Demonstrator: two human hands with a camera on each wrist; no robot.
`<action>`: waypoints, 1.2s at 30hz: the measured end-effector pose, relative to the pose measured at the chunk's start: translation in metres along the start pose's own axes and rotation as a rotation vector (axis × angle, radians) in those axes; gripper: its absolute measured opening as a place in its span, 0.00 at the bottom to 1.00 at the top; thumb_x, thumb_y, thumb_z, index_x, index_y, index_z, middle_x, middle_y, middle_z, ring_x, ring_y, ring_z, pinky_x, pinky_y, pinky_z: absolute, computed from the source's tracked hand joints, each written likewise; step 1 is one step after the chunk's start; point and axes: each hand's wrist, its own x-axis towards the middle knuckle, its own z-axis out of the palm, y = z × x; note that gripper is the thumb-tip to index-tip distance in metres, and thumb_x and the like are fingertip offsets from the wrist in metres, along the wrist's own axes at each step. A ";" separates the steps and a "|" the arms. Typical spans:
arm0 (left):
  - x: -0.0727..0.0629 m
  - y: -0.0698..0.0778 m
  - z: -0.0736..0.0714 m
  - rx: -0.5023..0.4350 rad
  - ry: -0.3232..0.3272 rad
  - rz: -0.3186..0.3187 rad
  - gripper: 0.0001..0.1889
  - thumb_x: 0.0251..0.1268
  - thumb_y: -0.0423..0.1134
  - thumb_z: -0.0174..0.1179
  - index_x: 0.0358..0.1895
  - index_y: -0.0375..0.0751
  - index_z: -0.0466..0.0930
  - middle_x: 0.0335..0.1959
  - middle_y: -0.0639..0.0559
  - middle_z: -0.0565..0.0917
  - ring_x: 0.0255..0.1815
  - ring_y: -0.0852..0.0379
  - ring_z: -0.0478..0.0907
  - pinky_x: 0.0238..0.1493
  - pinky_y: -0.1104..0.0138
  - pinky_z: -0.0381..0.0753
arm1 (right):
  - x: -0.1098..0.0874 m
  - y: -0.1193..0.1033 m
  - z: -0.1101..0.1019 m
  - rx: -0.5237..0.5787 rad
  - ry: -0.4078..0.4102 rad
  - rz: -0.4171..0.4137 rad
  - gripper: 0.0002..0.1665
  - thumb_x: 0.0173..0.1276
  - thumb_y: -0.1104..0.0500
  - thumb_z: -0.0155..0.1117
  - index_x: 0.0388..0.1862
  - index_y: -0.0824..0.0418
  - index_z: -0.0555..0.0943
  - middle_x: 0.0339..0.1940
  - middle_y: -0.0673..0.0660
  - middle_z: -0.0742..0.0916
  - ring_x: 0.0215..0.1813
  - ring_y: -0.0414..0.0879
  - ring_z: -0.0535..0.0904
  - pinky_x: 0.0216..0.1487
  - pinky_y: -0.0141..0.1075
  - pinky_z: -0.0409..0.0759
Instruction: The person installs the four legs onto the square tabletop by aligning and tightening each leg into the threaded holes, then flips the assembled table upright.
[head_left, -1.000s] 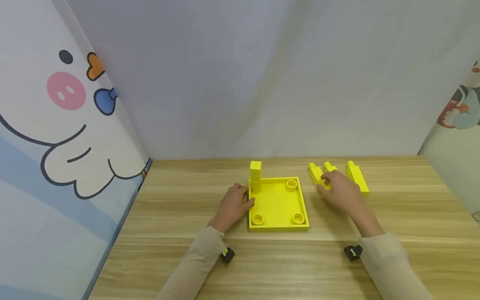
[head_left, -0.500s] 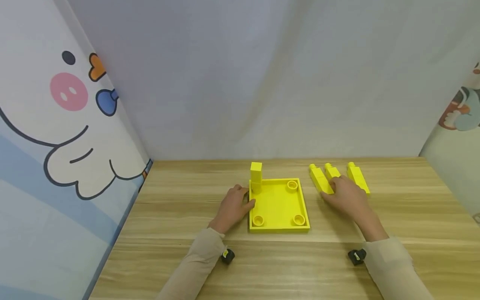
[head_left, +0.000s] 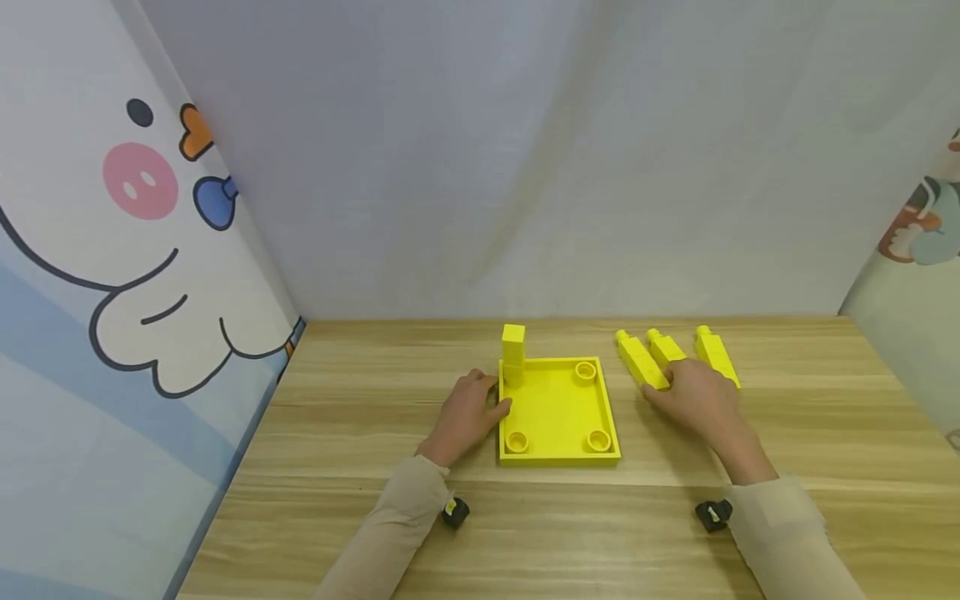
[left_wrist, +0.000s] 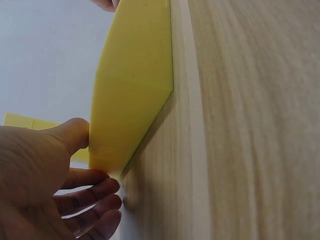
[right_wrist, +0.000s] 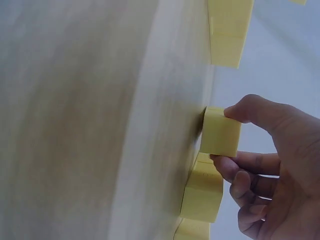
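A square yellow toy table top (head_left: 555,408) lies upside down on the wooden table, with a raised rim and round sockets in three visible corners. One yellow leg (head_left: 513,346) stands upright in its far left corner. My left hand (head_left: 463,417) grips the left side, thumb over the rim and fingers along the outside. To the right lie three loose square legs with threaded-looking round ends. The leftmost leg (right_wrist: 217,132) is pinched at its near end between the thumb and fingers of my right hand (head_left: 697,396). My knuckles partly cover the middle leg (head_left: 666,348).
The rightmost loose leg (head_left: 716,354) lies just beyond my right hand. A pale curtain (head_left: 555,167) hangs behind the wooden table (head_left: 570,533), and a cartoon-printed cloth (head_left: 142,250) borders the left. Black wrist cameras (head_left: 455,512) sit at both sleeves.
My right hand has come down from above the legs to the leftmost one, and its fingers have closed on it. The two left legs have shifted slightly. My left hand keeps its place.
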 end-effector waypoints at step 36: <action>-0.004 0.003 -0.002 0.011 0.013 0.007 0.24 0.73 0.44 0.60 0.63 0.29 0.79 0.53 0.37 0.81 0.49 0.44 0.77 0.53 0.54 0.80 | 0.017 -0.038 -0.047 0.108 0.195 -0.057 0.32 0.69 0.40 0.61 0.55 0.65 0.82 0.51 0.66 0.87 0.40 0.57 0.83 0.27 0.39 0.75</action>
